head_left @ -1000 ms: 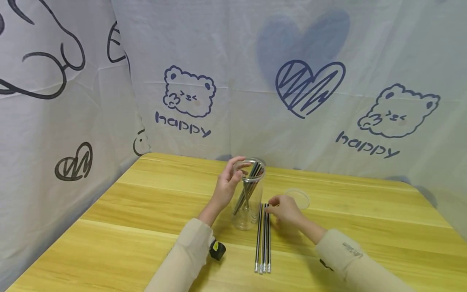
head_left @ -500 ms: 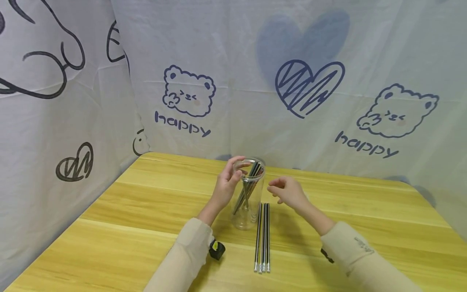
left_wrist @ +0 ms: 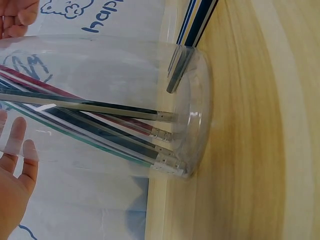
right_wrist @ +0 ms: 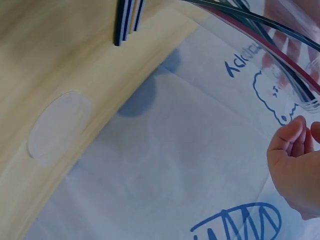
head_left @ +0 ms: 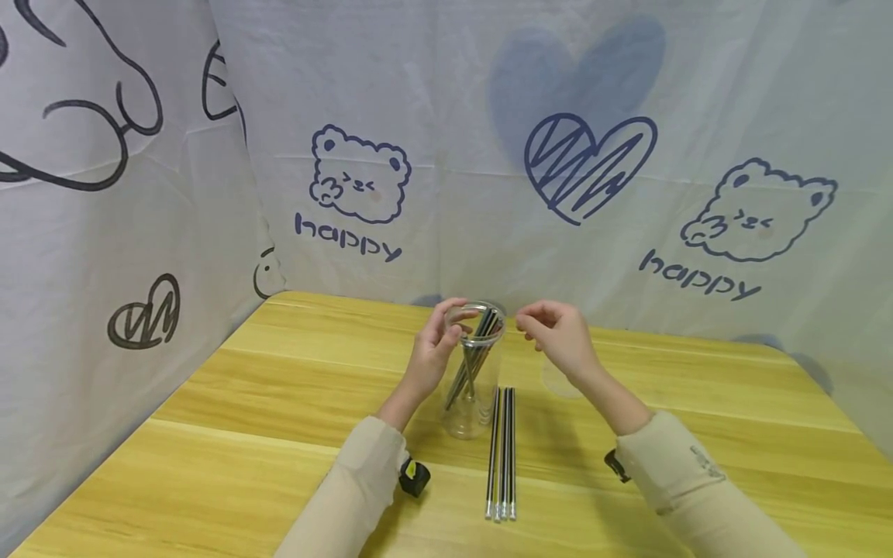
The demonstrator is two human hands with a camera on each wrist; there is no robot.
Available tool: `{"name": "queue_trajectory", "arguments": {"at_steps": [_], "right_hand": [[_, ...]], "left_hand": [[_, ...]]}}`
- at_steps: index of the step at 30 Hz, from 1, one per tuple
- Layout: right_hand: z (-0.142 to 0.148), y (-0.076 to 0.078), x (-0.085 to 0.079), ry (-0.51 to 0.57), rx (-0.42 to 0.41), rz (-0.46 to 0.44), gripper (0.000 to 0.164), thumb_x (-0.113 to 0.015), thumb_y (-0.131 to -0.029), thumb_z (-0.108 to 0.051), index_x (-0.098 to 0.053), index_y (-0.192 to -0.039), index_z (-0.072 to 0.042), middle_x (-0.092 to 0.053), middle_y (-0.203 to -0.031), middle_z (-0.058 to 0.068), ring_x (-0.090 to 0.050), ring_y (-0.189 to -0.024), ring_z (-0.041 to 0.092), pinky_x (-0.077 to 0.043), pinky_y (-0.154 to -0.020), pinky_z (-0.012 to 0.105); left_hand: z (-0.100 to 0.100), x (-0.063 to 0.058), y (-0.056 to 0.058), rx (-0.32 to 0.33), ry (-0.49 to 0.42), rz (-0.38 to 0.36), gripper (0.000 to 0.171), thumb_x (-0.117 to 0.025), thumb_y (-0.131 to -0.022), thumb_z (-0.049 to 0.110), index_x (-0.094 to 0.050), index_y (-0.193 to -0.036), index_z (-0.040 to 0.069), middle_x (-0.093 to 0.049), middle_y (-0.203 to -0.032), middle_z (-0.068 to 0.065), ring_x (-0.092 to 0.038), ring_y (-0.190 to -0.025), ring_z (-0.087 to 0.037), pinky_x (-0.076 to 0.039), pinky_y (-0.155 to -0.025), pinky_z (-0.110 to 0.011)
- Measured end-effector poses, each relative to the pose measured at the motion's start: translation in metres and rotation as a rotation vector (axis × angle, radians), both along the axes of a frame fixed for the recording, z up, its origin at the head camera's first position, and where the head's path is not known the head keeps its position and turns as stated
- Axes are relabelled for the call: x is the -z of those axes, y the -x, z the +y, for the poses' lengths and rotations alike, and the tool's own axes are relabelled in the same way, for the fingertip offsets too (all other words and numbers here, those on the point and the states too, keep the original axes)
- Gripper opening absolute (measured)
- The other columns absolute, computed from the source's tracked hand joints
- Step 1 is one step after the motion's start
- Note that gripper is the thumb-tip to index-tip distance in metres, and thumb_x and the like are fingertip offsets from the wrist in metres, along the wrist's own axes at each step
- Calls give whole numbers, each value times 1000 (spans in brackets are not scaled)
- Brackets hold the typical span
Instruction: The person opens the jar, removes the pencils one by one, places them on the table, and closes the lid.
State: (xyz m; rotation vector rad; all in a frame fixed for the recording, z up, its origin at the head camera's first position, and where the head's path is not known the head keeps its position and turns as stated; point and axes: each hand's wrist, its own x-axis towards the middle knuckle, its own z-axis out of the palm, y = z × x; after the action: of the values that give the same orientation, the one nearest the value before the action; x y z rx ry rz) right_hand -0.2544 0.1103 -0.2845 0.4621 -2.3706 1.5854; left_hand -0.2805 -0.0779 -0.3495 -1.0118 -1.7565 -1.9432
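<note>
A tall clear plastic cup (head_left: 460, 422) stands upright on the table, several pencils (left_wrist: 100, 105) leaning inside it. My left hand (head_left: 432, 353) grips the cup near its rim; in the left wrist view its fingers (left_wrist: 30, 160) lie against the wall. Just right of the rim, level with it, my right hand (head_left: 561, 337) is raised with loosely bent fingers. Nothing shows between its thumb and fingers in the right wrist view. Several dark striped pencils (head_left: 505, 457) lie side by side on the table right of the cup, silver ends toward me.
A flat clear round lid (right_wrist: 60, 127) lies on the table right of the cup, partly behind my right forearm in the head view. White cloth (head_left: 474, 232) with drawings hangs behind the wooden table (head_left: 279, 372) and along its left.
My right hand has lifted from the far ends of the lying pencils up to rim height beside the cup. The left hand, cup and pencils have stayed in place.
</note>
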Motion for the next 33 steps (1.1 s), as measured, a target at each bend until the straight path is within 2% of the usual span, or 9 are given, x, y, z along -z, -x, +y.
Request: {"name": "queue_trajectory", "arguments": {"at_steps": [7,15,22,25,28,33], "right_hand": [[-4,-5,-9,43,-78,119,16,-59,-85,-6,-62,-91,9,-60,-77,13,-47,-58,9,-40,-48,19],[-11,-7,-13,-110,-200,338,15,-59,-85,-4,-65,-96,4,-64,-83,10,-49,-64,15,-41,-54,23],[-17,-6,-11,-177,-285,415,19,-61,-83,0,-64,-101,3,-64,-91,10,-50,-72,16,-43,-60,27],[-19,-6,-12,-215,-294,437,20,-62,-82,-1,-65,-102,1,-65,-93,9,-51,-77,16,-42,-64,31],[-21,-6,-13,-265,-303,470,21,-63,-81,-2,-66,-102,0,-66,-93,7,-51,-83,17,-41,-65,32],[-24,-6,-14,-421,-336,523,22,-64,-81,-8,-66,-102,-2,-66,-93,5,-49,-82,16,-40,-65,30]], "left_hand": [[0,0,0,5,-3,5,77,-44,-83,59,-36,-122,-6,-50,-113,-31,-49,-92,-45,-44,-82,-40],[-1,1,1,12,2,22,73,-43,-85,57,-36,-123,-6,-49,-113,-33,-49,-95,-44,-43,-84,-40],[-1,1,1,17,-2,45,71,-43,-86,55,-36,-123,-6,-50,-114,-31,-50,-96,-37,-39,-85,-54],[-2,2,1,8,12,41,72,-42,-86,55,-36,-124,-6,-50,-114,-30,-50,-98,-38,-39,-85,-51],[-2,-1,-1,0,27,31,73,-42,-87,55,-35,-124,-7,-49,-114,-32,-49,-97,-42,-41,-85,-43],[-2,-14,-17,-15,48,24,76,-40,-87,55,-33,-123,-11,-49,-113,-34,-51,-98,-39,-42,-84,-35]]}}
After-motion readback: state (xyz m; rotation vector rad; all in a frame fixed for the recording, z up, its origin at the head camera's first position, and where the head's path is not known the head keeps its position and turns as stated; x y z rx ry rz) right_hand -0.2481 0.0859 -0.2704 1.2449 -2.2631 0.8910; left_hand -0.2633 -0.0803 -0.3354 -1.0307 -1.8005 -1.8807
